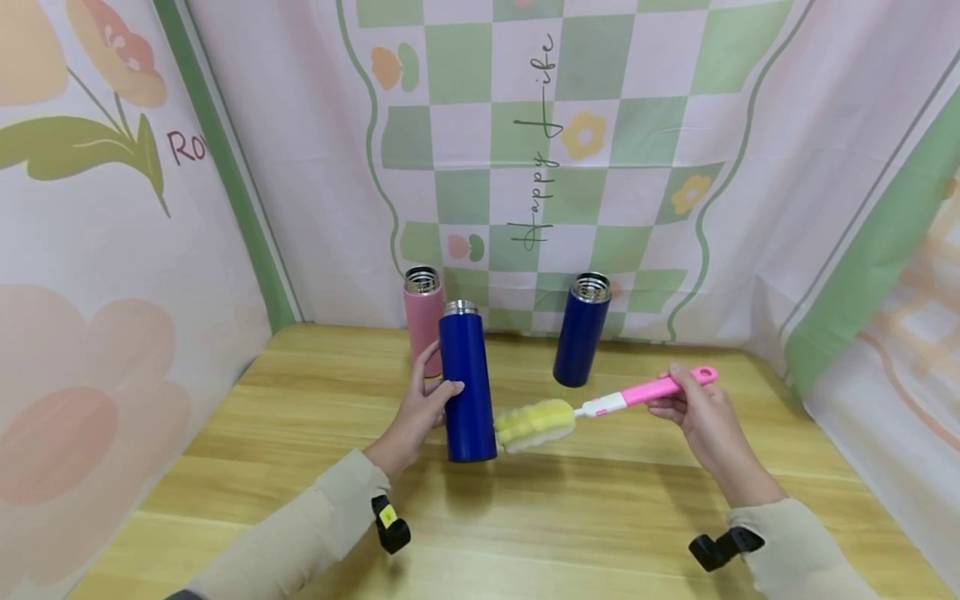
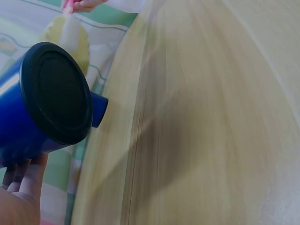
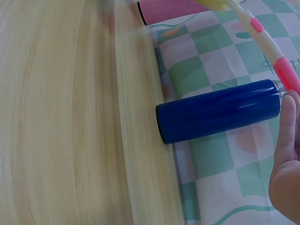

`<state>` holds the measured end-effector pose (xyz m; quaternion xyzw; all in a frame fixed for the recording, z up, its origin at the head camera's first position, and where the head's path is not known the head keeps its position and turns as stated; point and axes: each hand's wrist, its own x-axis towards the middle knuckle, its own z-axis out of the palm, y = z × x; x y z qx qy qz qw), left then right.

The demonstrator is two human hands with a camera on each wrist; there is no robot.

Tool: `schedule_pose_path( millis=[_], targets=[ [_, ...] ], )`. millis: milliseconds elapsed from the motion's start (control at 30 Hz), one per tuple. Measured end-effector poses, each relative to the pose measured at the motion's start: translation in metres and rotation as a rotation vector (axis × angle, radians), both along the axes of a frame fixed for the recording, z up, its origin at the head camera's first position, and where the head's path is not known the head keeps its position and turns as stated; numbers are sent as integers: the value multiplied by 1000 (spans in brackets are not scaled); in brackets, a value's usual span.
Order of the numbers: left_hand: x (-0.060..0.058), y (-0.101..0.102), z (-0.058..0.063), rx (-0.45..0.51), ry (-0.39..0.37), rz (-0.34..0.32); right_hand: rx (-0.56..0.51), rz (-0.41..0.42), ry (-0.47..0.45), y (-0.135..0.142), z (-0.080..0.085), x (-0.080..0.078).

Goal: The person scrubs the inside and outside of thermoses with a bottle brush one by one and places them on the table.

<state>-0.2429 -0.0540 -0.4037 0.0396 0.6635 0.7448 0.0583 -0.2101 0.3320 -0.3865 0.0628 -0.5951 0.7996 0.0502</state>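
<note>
My left hand (image 1: 422, 408) grips a blue bottle (image 1: 467, 383) around its side and holds it above the table, its steel neck up and tilted slightly left. In the left wrist view the bottle's black base (image 2: 58, 93) faces the camera. My right hand (image 1: 701, 417) pinches the pink handle (image 1: 660, 389) of a bottle brush. The brush's yellow sponge head (image 1: 536, 423) points left, close by the lower part of the held bottle; whether they touch I cannot tell. A second blue bottle (image 1: 581, 333) stands uncapped at the back of the table, and a pink bottle (image 1: 424, 312) stands behind the held one.
The wooden table (image 1: 600, 525) reaches back to a hanging cloth (image 1: 517, 150) with green and white checks. Both standing bottles are near that back edge. More printed cloth hangs at the left (image 1: 112, 333) and right. A black wrist camera (image 1: 392, 525) sits on the left sleeve.
</note>
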Motion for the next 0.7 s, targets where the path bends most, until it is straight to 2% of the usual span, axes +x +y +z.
schedule_pose_path(
  millis=[267, 700],
  targets=[
    [-3, -4, -2, 13, 12, -24, 46, 12, -1, -1, -1, 3],
    [-5, -7, 0, 27, 13, -2, 73, 24, 12, -3, -2, 3]
  ],
)
